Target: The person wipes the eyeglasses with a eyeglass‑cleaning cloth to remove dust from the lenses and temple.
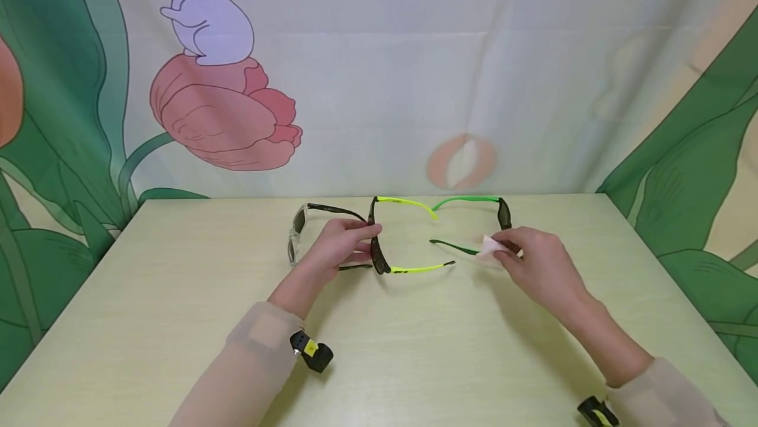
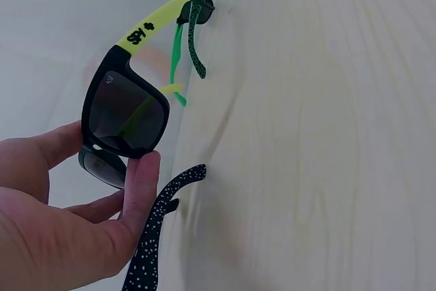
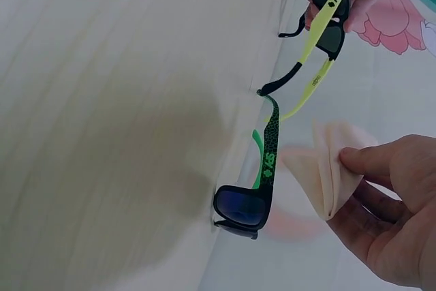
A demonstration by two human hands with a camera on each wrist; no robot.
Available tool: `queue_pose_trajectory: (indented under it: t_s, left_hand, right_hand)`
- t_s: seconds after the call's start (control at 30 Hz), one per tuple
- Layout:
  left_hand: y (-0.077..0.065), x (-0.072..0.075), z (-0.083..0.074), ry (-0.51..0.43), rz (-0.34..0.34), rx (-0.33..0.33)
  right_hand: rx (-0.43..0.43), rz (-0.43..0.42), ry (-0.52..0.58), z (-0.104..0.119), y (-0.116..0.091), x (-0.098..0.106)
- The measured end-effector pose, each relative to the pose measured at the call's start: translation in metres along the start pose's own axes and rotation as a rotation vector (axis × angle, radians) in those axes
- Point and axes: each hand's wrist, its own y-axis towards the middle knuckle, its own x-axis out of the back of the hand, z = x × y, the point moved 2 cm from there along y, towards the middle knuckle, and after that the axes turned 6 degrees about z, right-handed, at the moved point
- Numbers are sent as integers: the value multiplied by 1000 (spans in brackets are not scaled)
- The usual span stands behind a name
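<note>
My left hand (image 1: 331,246) holds sunglasses with yellow temples and a black front (image 1: 379,259) by the middle of the frame, thumb and fingers on either side. Their dark lens (image 2: 128,110) shows close up in the left wrist view, with the temples unfolded toward the right. A small pale cloth (image 3: 330,165) is pinched between the thumb and fingers of my right hand (image 1: 545,269). Just beyond that hand are green-templed sunglasses (image 3: 242,206), unfolded on the table; in the head view the hand and cloth (image 1: 488,247) partly cover them.
A third pair of sunglasses (image 1: 293,243), with a whitish front and dark speckled temples, lies behind and left of my left hand. The light wooden table (image 1: 414,354) ends at a printed curtain (image 1: 367,85) at the back.
</note>
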Motion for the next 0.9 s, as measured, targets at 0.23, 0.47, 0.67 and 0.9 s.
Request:
queue_pose_trajectory:
  t_s: [0.23, 0.47, 0.67, 0.9]
  left_hand:
    - [3, 1, 1, 37, -12, -14]
    - [7, 2, 4, 60, -20, 7]
    - [13, 5, 9, 74, -17, 29]
    - [17, 8, 11, 71, -5, 28]
  right_hand:
    - [-13, 17, -57, 2, 5, -5]
    - [36, 11, -134, 3, 10, -12]
    - [68, -6, -212, 7, 13, -17]
    - [68, -20, -277, 10, 15, -20]
